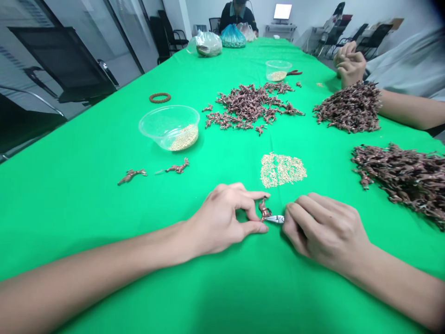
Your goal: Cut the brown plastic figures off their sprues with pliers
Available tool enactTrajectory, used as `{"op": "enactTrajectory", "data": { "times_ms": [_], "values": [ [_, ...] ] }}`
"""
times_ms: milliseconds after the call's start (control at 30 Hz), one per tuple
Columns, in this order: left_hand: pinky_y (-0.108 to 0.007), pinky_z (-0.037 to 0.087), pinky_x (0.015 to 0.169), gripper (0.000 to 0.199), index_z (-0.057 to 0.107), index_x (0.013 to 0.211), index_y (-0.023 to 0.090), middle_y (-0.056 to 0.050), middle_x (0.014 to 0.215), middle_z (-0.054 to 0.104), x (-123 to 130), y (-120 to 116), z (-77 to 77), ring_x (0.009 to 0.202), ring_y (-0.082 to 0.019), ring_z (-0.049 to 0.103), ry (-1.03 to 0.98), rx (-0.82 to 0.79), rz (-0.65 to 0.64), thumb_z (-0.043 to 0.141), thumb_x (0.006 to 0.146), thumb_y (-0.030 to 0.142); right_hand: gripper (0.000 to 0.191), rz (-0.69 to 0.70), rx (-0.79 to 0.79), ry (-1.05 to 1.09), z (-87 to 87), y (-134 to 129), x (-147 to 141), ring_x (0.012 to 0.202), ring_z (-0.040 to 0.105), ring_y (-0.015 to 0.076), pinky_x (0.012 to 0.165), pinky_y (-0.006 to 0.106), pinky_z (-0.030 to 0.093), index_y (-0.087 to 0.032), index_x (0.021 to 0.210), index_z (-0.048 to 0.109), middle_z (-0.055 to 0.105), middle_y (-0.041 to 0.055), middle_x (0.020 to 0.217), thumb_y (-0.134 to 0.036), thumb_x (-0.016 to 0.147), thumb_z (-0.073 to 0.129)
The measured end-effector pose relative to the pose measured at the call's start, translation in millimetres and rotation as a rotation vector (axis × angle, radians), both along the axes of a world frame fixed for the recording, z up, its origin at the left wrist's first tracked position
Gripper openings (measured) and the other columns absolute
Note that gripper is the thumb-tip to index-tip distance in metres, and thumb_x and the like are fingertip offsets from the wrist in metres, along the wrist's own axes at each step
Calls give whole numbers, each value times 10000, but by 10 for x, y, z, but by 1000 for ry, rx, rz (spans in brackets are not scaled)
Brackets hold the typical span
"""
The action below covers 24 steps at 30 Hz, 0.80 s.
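Note:
My left hand [236, 211] pinches a small brown animal figurine [264, 209] between thumb and fingers, just above the green cloth. In my right hand [323, 227] is a pair of pliers, closed in the fist; only the silver jaws [276, 219] show, their tip touching the figurine's lower part. The handles are hidden by my fingers. Beyond both hands lies a flat patch of tiny pale gold beads [283, 170]. Two more figurines rest to the left, one brown [132, 176] and one [178, 167] with a pale thin piece beside it.
A clear bowl [144, 127] of gold bits stands left of a figurine heap [248, 106]. Two heaps [351, 109] [403, 181] lie right, near a co-worker's hands [351, 65]. Farther off are a brown ring [160, 98], a smaller tub [278, 65], red-handled pliers [295, 72] and bags [233, 36].

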<state>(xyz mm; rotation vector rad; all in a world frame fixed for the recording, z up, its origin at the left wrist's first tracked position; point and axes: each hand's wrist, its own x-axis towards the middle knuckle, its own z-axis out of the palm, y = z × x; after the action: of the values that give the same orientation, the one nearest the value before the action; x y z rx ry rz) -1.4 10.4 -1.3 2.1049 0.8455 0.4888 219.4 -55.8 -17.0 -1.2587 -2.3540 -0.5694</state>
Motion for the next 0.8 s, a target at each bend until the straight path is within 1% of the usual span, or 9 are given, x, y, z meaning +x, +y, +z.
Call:
{"op": "enactTrajectory", "data": {
  "times_ms": [167,367,467,567,633,700,800],
  "values": [
    [-369,515,848,140,758,695,176,-117,974,756,-3,2,-19,983,-252,687,-3,-1,2,835,737,285,332,-8,23,-21,19,-14,-6,573,362,147,537,328,276,-194,592,525,428,0,571,-249,919,547],
    [-373,500,847,150,753,698,183,-114,1164,741,-2,4,1,922,-224,677,8,24,-2,841,732,299,328,-15,35,-54,34,-25,-23,572,372,147,543,324,285,-192,589,535,441,3,565,-244,913,549],
    [-382,491,848,142,748,699,188,-94,1232,717,1,6,17,920,-226,674,13,40,-3,838,736,290,314,-15,-28,31,18,-15,-10,559,399,137,545,313,301,-189,606,548,457,0,570,-220,918,536],
    [-380,485,846,128,751,720,187,-94,1215,725,1,7,30,1005,-250,674,6,27,-13,828,749,286,247,-34,-106,244,-3,-8,25,540,446,116,544,289,331,-182,673,591,506,-7,592,-172,913,535],
    [-380,483,842,124,754,725,184,-103,1202,730,2,5,38,1038,-260,671,8,12,-14,824,752,282,198,-44,-123,358,-13,-6,44,535,475,107,537,278,340,-180,719,615,543,-9,608,-158,905,550],
    [-383,482,840,125,752,720,182,-100,1221,722,3,2,43,1014,-257,676,15,5,-6,828,747,277,159,-21,-120,378,-20,-8,47,541,491,109,536,278,342,-175,748,629,568,-3,626,-149,892,570],
    [-385,477,838,135,742,705,181,-81,1264,701,7,-3,44,950,-237,680,23,5,3,831,744,275,123,19,-114,308,-31,-14,30,553,489,118,540,287,344,-165,780,645,578,9,651,-149,885,584]
  ]
}}
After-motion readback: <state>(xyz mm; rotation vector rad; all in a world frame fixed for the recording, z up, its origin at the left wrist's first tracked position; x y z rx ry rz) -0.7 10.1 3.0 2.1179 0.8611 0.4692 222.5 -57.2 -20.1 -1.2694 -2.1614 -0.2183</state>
